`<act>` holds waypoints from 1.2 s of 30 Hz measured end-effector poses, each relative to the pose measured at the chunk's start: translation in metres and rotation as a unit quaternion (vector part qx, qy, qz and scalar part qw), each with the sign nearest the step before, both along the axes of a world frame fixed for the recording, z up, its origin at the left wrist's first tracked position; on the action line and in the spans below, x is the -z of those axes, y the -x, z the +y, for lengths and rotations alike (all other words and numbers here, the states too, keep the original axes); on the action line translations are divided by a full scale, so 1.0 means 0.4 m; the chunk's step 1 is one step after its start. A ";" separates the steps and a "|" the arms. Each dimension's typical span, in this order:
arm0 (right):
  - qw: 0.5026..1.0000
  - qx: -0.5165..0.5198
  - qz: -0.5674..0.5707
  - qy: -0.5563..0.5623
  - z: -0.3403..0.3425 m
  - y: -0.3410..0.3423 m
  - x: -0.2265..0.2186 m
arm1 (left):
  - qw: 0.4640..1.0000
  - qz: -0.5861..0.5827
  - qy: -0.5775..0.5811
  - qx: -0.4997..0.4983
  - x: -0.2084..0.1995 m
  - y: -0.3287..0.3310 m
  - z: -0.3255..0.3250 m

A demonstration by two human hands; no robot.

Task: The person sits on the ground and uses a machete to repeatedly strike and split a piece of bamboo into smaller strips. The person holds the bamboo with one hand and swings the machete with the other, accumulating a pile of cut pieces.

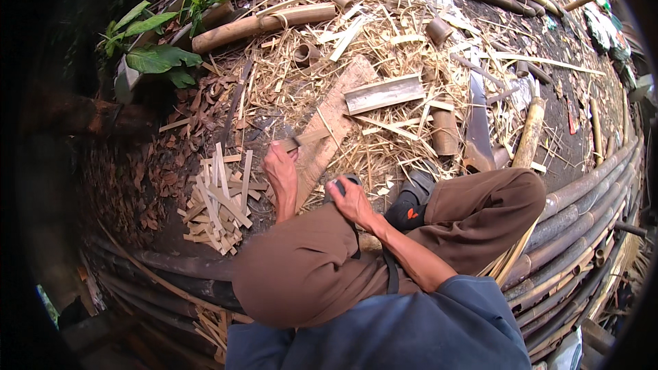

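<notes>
My left hand (279, 170) is closed around the near end of a short, flat bamboo strip (313, 136). A small dark patch shows beside its fingertips; I cannot tell what it is. The strip lies over a long, worn wooden board (346, 96) that slants away from me. Close to my left knee, my right hand (351, 203) is closed, its fingers curled over a dark grey shape that could be a sandal or a tool. Left of my left hand sits a loose pile of cut bamboo strips (218, 202).
A split bamboo piece (385, 94) rests across the board among pale shavings (404, 48). To the right lie a long grey blade-like piece (477, 109) and a bamboo length (530, 133). Bamboo poles (582, 199) line the right side. A leafy plant (154, 55) grows at far left.
</notes>
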State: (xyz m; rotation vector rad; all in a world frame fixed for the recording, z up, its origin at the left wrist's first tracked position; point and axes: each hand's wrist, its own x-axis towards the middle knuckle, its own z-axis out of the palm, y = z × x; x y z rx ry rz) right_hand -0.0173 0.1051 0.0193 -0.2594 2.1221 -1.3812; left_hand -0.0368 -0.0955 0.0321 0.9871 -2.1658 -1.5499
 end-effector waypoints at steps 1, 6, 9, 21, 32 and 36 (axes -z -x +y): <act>0.999 0.022 0.001 -0.033 0.026 0.018 0.051 | 0.999 0.038 -0.014 -0.013 -0.001 0.018 0.025; 0.998 0.038 0.036 -0.034 0.052 0.007 0.070 | 0.997 0.068 -0.028 -0.001 0.013 -0.004 0.002; 0.994 0.080 0.023 -0.075 0.067 -0.010 0.174 | 0.998 0.045 -0.050 0.004 0.043 -0.001 -0.019; 0.983 0.176 -0.006 -0.043 0.128 0.023 0.105 | 0.989 0.103 -0.101 0.034 0.065 0.103 0.022; 0.993 0.052 0.005 0.104 0.063 0.119 -0.221 | 0.965 0.140 0.057 0.213 0.047 0.095 0.094; 0.987 0.047 0.027 0.154 0.034 0.126 -0.212 | 0.960 0.106 0.043 0.254 0.011 0.084 0.115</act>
